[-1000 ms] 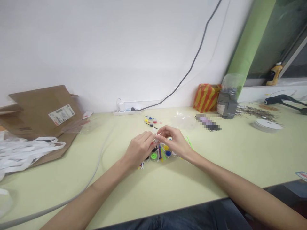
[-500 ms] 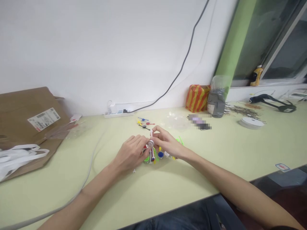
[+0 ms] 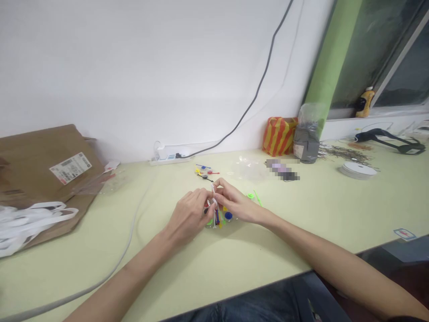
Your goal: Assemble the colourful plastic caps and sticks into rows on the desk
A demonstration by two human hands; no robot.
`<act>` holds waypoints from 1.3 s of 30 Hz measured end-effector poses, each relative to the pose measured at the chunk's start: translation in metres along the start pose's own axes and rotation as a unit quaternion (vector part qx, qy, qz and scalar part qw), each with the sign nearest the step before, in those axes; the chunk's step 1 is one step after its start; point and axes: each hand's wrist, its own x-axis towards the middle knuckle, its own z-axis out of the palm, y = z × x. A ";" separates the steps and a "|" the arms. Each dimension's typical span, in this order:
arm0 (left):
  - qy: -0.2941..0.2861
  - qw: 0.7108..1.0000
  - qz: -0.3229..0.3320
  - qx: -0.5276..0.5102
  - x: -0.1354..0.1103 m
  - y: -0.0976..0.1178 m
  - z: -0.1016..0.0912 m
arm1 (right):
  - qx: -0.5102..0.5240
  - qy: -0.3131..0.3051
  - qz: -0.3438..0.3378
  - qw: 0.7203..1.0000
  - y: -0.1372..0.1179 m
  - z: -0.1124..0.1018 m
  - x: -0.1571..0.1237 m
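Note:
My left hand (image 3: 191, 208) is closed, thumb and fingers pinching a small round piece with a white rim (image 3: 213, 202). Against it, my right hand (image 3: 232, 199) pinches a thin white plastic stick (image 3: 212, 188) that points upward. The fingertips of both hands nearly meet, and they partly cover where the two pieces come together. Below them on the table lie several small coloured plastic parts, among them a blue round cap (image 3: 228, 216) and a green round part (image 3: 209, 222). Beyond the hands sits a small group of pieces with coloured sticks, including a red one (image 3: 210, 172).
A brown paper bag (image 3: 30, 156) with white handles lies at the left, near a grey cable (image 3: 125, 246). Along the wall stand a power strip (image 3: 167, 160), a striped bag (image 3: 279, 136) and a grey bag (image 3: 305, 145). A white spool (image 3: 358, 170) is at the right.
The view has shifted slightly to the left. My fingers have drawn closer together, and the round piece has turned and shows less between them.

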 end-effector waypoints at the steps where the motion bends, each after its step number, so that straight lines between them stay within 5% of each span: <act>1: -0.001 1.000 0.003 0.007 0.000 0.000 0.000 | 0.008 0.004 -0.007 1.000 0.002 0.000 0.001; 12: 0.003 0.995 0.025 0.099 0.001 0.000 0.011 | -0.003 0.015 -0.002 1.000 0.006 0.000 0.001; 33: -0.029 0.999 -0.034 0.028 0.000 0.007 0.008 | -0.001 0.012 -0.006 1.000 0.007 0.010 -0.003; 39: 0.010 1.000 -0.003 0.018 -0.003 0.003 0.010 | -0.010 0.029 0.017 0.999 0.004 0.013 -0.007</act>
